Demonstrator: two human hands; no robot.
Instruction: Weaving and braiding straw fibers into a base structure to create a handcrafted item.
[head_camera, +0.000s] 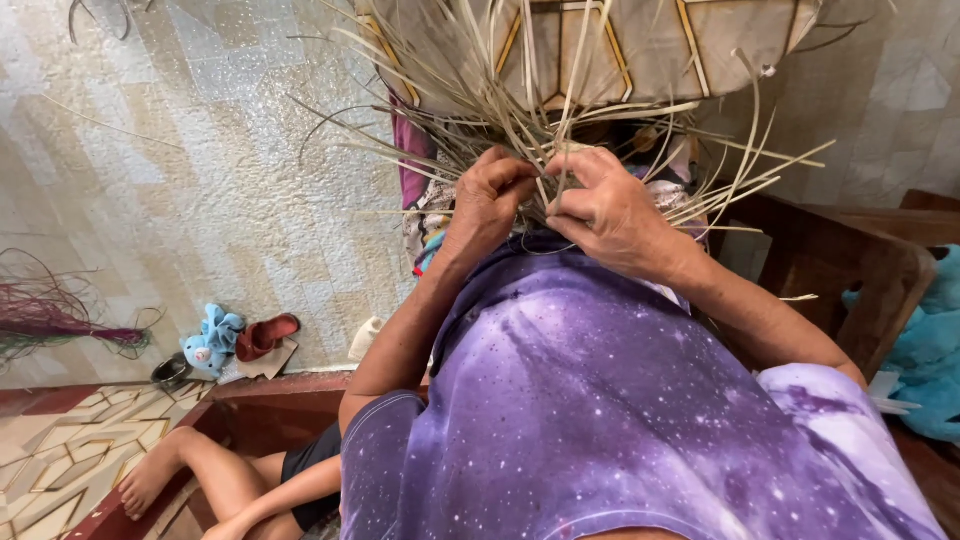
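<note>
Tiled floor lies below as the left hand (492, 205) and right hand (605, 212), fingers pinched on pale weaving strips (560, 140), work them close against the chest for control.

Packages: none in sight.
Labels: none that I can see.
Signs: none on the walls or floor.
Screens: none.

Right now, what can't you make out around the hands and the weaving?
- Head view: left hand fingertips, buried among the straw strips.
- Woven piece: top cut by the frame edge.
- Right hand palm side, turned away.
- Seated person: only legs show, behind the purple shirt.
</note>
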